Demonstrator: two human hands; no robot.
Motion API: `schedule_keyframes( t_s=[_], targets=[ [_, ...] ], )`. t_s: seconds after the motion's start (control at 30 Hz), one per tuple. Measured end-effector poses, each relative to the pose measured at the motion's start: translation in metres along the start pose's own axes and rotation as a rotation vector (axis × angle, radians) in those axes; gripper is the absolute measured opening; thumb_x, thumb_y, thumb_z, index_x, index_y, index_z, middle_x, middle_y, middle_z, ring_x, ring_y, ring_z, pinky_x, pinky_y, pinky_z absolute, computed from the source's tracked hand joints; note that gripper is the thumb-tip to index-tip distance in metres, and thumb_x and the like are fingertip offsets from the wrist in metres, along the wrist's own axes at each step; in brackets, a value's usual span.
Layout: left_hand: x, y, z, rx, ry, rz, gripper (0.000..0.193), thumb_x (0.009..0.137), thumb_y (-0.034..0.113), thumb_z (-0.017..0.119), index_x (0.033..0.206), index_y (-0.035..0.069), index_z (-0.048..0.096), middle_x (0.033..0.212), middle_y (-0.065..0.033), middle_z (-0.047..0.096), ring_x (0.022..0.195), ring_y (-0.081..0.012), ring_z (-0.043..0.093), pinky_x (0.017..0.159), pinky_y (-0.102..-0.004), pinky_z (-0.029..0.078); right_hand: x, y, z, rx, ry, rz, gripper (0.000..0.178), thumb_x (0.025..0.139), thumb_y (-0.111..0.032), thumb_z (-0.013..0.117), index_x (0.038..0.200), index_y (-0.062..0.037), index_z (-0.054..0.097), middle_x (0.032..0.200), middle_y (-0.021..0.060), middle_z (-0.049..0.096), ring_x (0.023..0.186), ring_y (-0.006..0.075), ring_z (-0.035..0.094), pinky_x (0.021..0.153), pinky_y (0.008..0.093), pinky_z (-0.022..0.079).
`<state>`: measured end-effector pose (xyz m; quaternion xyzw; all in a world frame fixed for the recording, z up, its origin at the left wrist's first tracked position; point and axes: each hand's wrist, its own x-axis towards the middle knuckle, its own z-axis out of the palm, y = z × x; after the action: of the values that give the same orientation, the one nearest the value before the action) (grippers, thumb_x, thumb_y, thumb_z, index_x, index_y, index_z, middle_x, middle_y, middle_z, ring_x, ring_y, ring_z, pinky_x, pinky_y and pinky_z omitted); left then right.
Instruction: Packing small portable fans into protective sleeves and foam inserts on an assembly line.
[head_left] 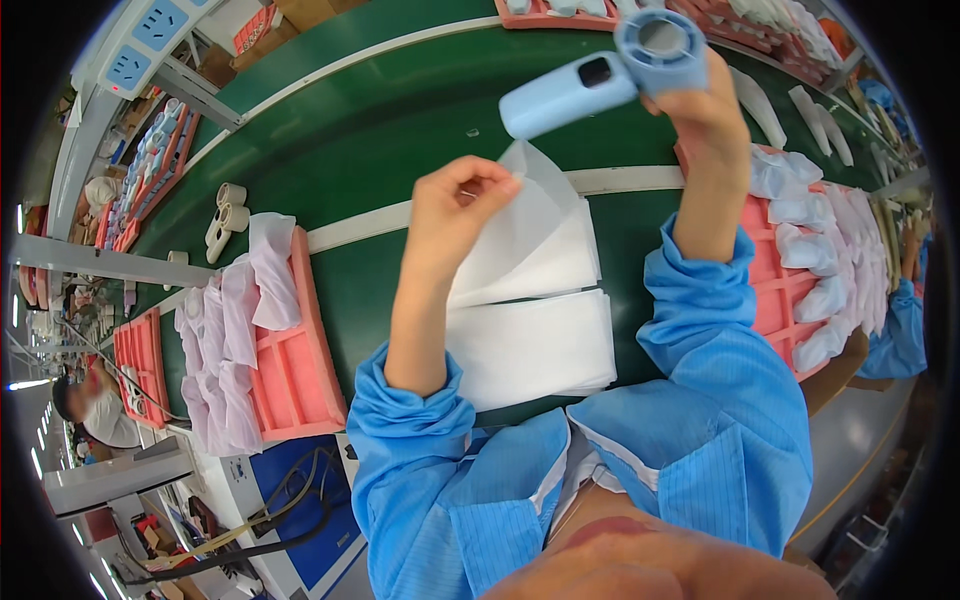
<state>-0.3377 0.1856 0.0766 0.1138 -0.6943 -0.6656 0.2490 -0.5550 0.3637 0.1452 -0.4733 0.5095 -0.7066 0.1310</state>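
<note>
My right hand (pixel 708 105) is raised at the far right and closed around the round head of a light blue handheld fan (pixel 570 97). The fan's handle points left, with a dark oval window on it. Nearer the middle, my left hand (pixel 448 215) pinches the top corner of a thin, see-through white sheet or bag (pixel 525 220) and lifts it. Below that hand lie two stacks of flat white bags or sheets (pixel 530 345), side by side on the green table (pixel 370 270). The fan is apart from the lifted sheet, its handle end just above it.
A pink divided tray (pixel 300 385) with white-wrapped items stands at the left, another (pixel 770 255) at the right. Beyond a pale rail runs a green belt (pixel 350 120) carrying several white fans (pixel 228 218). More trays line the far side; other people work at both edges.
</note>
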Motion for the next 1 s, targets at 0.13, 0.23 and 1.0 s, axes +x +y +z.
schedule_keyframes(
  t_s=[0.13, 0.23, 1.0],
  targets=[
    [-0.011, 0.021, -0.009, -0.057, 0.022, 0.014, 0.008, 0.084, 0.007, 0.074, 0.086, 0.002, 0.068, 0.076, 0.0016, 0.063, 0.07, -0.0046, 0.054, 0.063, -0.0187, 0.044, -0.015, 0.0, 0.0, 0.012, -0.142, -0.038, 0.076, 0.053, -0.027, 0.076, 0.118, 0.0078, 0.055, 0.097, 0.0113, 0.062, 0.078, 0.0162, 0.059, 0.061, 0.0242, 0.046],
    [-0.019, 0.031, -0.014, -0.089, 0.051, 0.025, 0.01, 0.087, 0.008, 0.071, 0.09, 0.001, 0.064, 0.079, -0.0006, 0.064, 0.072, -0.006, 0.056, 0.064, -0.0203, 0.045, -0.013, -0.005, 0.027, -0.254, -0.239, -0.143, 0.064, 0.048, -0.022, 0.073, 0.105, 0.0043, 0.061, 0.102, 0.0126, 0.06, 0.093, 0.0208, 0.059, 0.085, 0.0301, 0.046],
    [-0.038, 0.041, 0.034, 0.657, 0.429, 0.912, 0.035, 0.07, -0.015, 0.065, 0.099, 0.003, 0.071, 0.091, -0.0117, 0.063, 0.08, -0.0245, 0.063, 0.068, -0.0306, 0.051, -0.029, 0.02, 0.122, -0.684, -0.035, -0.393, 0.066, 0.065, -0.007, 0.08, 0.126, -0.0004, 0.054, 0.106, 0.0122, 0.053, 0.094, 0.0277, 0.059, 0.073, 0.0331, 0.05]
  ],
)
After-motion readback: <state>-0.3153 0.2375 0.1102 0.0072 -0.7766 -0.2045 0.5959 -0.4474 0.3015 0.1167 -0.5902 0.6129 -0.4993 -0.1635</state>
